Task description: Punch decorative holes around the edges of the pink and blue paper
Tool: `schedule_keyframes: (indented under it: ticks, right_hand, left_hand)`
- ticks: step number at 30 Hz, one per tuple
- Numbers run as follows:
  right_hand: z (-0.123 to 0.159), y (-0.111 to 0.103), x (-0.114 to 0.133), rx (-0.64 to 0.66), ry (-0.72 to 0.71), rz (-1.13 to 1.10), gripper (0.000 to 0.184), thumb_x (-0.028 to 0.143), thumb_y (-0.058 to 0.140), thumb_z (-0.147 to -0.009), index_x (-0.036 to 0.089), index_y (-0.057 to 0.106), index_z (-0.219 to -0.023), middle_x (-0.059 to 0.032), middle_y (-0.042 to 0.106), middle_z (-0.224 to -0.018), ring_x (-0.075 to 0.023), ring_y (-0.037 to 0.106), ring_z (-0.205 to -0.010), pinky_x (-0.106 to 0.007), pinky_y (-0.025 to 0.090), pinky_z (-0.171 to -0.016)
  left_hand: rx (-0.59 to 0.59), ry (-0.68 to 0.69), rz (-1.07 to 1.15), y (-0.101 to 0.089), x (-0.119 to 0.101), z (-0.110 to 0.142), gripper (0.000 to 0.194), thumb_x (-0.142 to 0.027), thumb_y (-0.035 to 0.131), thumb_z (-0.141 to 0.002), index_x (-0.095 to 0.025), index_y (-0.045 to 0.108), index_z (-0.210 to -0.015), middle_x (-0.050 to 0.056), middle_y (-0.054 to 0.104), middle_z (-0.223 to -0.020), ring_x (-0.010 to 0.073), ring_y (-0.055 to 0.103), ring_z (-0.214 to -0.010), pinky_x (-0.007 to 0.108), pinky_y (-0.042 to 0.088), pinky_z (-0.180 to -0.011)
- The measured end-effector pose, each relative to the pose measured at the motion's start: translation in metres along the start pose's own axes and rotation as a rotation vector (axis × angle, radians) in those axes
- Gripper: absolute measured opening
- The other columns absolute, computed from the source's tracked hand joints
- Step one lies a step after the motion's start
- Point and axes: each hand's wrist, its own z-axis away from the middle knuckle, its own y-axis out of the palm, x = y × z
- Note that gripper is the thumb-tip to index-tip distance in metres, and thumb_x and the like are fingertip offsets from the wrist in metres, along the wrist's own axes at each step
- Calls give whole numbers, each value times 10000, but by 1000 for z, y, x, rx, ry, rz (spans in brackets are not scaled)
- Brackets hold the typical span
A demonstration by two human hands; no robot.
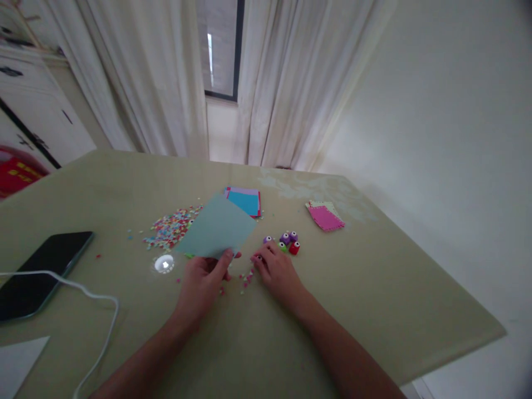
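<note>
My left hand pinches a pale blue-green sheet of paper by its near edge, thumb on top, and holds it tilted above the table. To its right, my right hand is closed, with its fingertips on a small red paper punch that they mostly cover. Just beyond the right fingers stand several small punches with eye-like dots, among them a purple punch, a green punch and a red punch. Pink and pale paper bits lie between my hands.
A heap of coloured confetti lies at the left. Behind the sheet is a stack of coloured paper; pink notched-edge papers lie to the right. A phone, a white cable and a white sheet occupy the left side.
</note>
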Motion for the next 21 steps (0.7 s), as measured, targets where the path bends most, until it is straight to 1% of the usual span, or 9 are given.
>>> schedule_keyframes:
  ticks: [3, 6, 8, 10, 13, 15, 18, 19, 21]
  right_hand:
    - [-3, 5, -6, -46, 8, 131, 167, 194, 546, -1057, 179, 710, -1087, -119, 676, -1115, -238, 653, -1015, -345, 515, -908]
    - [-5, 3, -11, -112, 52, 293, 253, 108, 507, -1036, 196, 715, -1150, -132, 681, -1138, -269, 636, -1062, -385, 492, -942]
    - [-6, -1, -11, -137, 78, 351, 284, 80, 500, -1019, 193, 726, -1149, -141, 686, -1111, -298, 620, -1067, -422, 467, -946]
    - [-11, -3, -5, -144, 79, 373, 276, 100, 503, -1025, 191, 728, -1157, -141, 693, -1102, -304, 615, -1061, -430, 454, -943]
    - [-28, 2, 12, -64, -37, 357, 292, 132, 499, -1042, 200, 709, -1233, -125, 711, -1183, -281, 618, -1106, -399, 454, -971]
    - [-48, 13, 25, 1, -148, 341, 393, 95, 500, -1016, 234, 658, -1348, -88, 689, -1339, -255, 595, -1213, -365, 446, -1026]
    - [-80, 31, 41, 62, -283, 358, 602, 31, 500, -953, 201, 499, -1531, -82, 506, -1610, -239, 487, -1401, -359, 389, -1140]
    - [-89, 37, 44, 80, -283, 376, 600, 45, 506, -960, 204, 489, -1538, -80, 513, -1606, -237, 492, -1397, -357, 391, -1140]
    - [-98, 43, 47, 91, -242, 407, 530, 93, 517, -989, 217, 524, -1504, -86, 609, -1506, -253, 537, -1341, -381, 417, -1110]
  left_hand:
    - [-74, 69, 104, -1, -5, -2, 401, -544, 728, -860, -161, 774, -753, -20, 635, -525, 112, 496, -435, 226, 380, -432]
    - [-223, 163, 233, -6, -10, -7, 368, -514, 588, -967, -202, 664, -787, -9, 719, -688, 110, 498, -463, 246, 417, -464]
    - [-321, 210, 297, -11, -13, -10, 347, -469, 509, -1018, -217, 601, -797, -18, 712, -716, 109, 488, -473, 249, 403, -467]
    - [-371, 230, 335, -16, -16, -12, 349, -424, 462, -1048, -220, 573, -786, -24, 690, -707, 109, 485, -488, 251, 389, -475]
    - [-372, 225, 359, -18, -21, -12, 350, -390, 468, -1053, -211, 583, -775, -22, 688, -722, 108, 482, -508, 256, 385, -492]
    - [-365, 216, 357, -17, -22, -11, 376, -400, 469, -1053, -207, 605, -759, -33, 654, -662, 112, 470, -499, 258, 383, -493]
    - [-348, 203, 335, -14, -22, -10, 438, -432, 470, -1050, -201, 636, -716, -48, 576, -552, 119, 476, -488, 253, 393, -503]
    - [-344, 201, 327, -14, -21, -10, 444, -442, 480, -1042, -201, 639, -705, -48, 572, -541, 120, 481, -482, 252, 397, -502]
    - [-344, 198, 317, -13, -19, -12, 435, -459, 505, -1021, -203, 641, -698, -43, 597, -554, 119, 487, -470, 252, 404, -496]
